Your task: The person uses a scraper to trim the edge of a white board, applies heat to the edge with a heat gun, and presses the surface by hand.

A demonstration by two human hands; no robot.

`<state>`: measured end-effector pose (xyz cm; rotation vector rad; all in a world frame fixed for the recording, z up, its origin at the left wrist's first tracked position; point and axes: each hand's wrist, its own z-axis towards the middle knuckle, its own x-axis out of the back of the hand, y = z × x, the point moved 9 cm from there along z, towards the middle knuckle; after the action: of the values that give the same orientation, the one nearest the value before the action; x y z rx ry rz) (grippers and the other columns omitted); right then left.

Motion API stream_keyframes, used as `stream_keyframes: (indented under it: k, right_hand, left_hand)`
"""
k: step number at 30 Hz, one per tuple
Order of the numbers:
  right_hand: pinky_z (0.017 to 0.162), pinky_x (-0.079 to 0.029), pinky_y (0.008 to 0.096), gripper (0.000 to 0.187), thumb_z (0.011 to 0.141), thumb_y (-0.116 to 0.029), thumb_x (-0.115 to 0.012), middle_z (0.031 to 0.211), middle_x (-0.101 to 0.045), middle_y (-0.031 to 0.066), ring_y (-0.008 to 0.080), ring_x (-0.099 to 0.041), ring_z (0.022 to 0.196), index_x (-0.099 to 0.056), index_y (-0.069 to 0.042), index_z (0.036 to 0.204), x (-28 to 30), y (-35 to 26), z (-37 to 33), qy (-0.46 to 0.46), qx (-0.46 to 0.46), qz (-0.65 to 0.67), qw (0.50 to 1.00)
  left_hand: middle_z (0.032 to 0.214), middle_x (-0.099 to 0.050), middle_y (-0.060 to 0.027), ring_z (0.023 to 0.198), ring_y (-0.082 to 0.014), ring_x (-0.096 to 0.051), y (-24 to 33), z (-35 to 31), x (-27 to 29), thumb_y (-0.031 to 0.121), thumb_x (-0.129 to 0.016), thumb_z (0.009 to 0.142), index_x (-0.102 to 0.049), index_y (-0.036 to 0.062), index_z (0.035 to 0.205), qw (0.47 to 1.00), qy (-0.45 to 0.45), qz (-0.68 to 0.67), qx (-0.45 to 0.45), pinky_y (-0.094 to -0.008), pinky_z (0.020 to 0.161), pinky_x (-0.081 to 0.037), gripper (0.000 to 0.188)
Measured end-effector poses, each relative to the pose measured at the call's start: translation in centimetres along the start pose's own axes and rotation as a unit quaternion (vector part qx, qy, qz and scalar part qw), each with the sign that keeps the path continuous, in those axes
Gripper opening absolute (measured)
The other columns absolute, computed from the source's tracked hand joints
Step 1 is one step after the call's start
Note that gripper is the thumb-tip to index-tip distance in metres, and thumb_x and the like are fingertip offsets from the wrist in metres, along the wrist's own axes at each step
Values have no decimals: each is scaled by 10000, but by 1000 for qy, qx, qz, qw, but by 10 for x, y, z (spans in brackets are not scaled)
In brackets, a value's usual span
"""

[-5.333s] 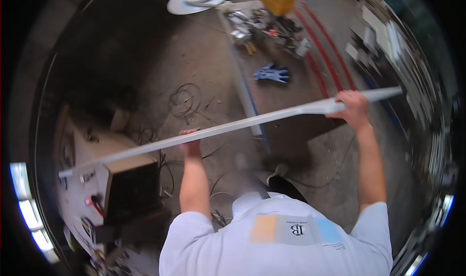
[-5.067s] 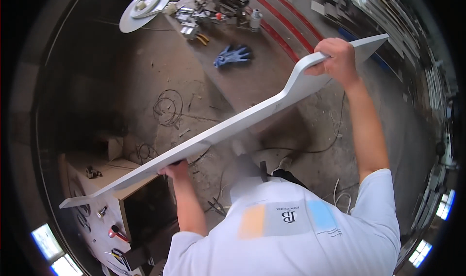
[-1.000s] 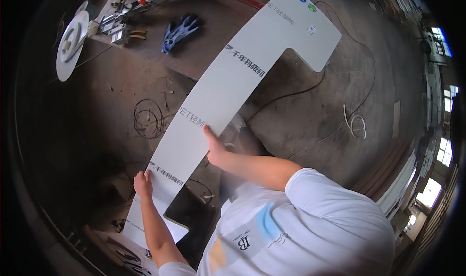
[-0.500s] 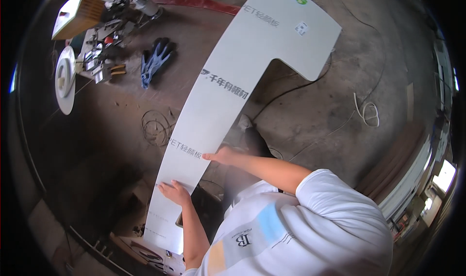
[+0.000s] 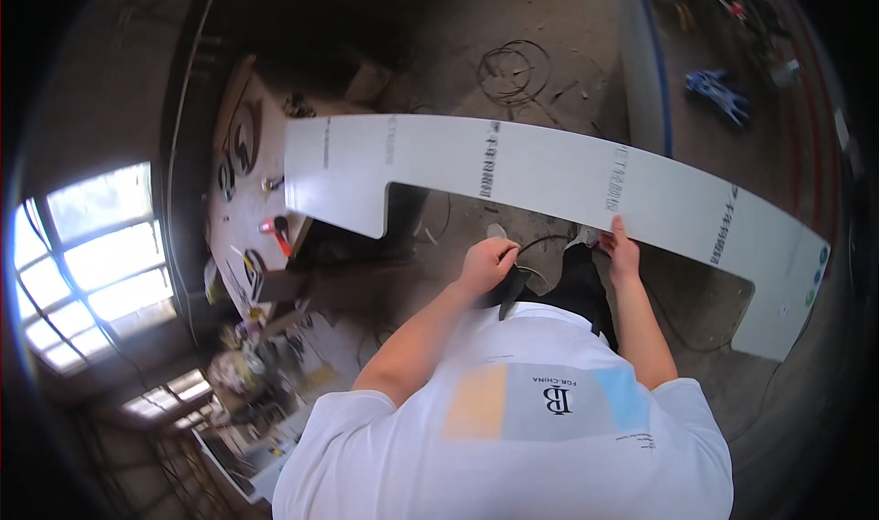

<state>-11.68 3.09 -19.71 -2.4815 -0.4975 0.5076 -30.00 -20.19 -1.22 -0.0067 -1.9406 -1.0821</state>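
A long white board (image 5: pixel 540 163), curved along its far edge and with a downturned end on each side, stretches across in front of me. My right hand (image 5: pixel 623 250) grips its near edge right of the middle, thumb on the printed face and the other fingers underneath. Off the board, near my waist, my left hand (image 5: pixel 485 265) is closed with its fingers curled; whatever it may hold is hidden. The board's left end reaches over the edge of a workbench (image 5: pixel 261 126).
On the bench lies a red-and-black tool (image 5: pixel 275 233). A coil of wire (image 5: pixel 513 71) rests on the floor beyond the board. Blue-and-black gloves (image 5: pixel 717 96) lie on a table at the far right. A bright window (image 5: pixel 96 264) stands left.
My view has turned left. The board, earlier steeply upright in view, now runs across it. My left hand has come off the board's face and closed; my right still grips its edge.
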Motion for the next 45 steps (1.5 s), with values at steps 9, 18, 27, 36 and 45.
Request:
stream_keyframes:
  k: [9,18,27,36,45]
  right_hand:
    - [838,-447,318,707,979,-714,-511,1003,-681,38,144,-558,878,-659,-53,1182,-27,10,-13,61,-25,-17,998]
    - [786,-483,289,676,1010,-655,-511,1022,-693,54,127,-595,825,-644,-28,1225,-148,65,-48,76,3,-74,994]
    - [788,-516,272,397,1059,-351,-568,989,-747,94,112,-647,807,-708,10,1150,-292,103,-101,-78,5,-361,929]
    - [804,-523,274,333,1065,-287,-575,988,-745,94,111,-640,825,-698,13,1142,-308,94,-112,-84,1,-445,892]
    - [817,-531,271,305,1024,-274,-646,985,-731,79,121,-646,868,-707,7,1126,-355,105,-86,-221,-21,-434,873]
  left_hand:
    - [651,-664,-71,619,-196,-647,-227,-153,132,317,-671,995,-672,42,872,910,227,-81,338,-340,627,-504,301]
    - [1185,-705,-187,1085,-318,-685,-486,-242,421,161,-682,942,-591,-21,1294,798,470,145,348,-411,983,-521,407]
    - [1386,-580,-278,1306,-423,-553,-771,-305,516,402,-777,848,-462,-38,1450,781,221,264,520,-493,1110,-435,810]
    - [1163,-705,-168,1038,-289,-679,-752,-290,522,386,-810,852,-623,-64,1269,779,418,44,466,-412,963,-502,641]
    - [1193,-668,-84,1017,-170,-627,-484,-247,445,82,-784,897,-600,-22,1279,739,606,-180,232,-335,934,-508,437]
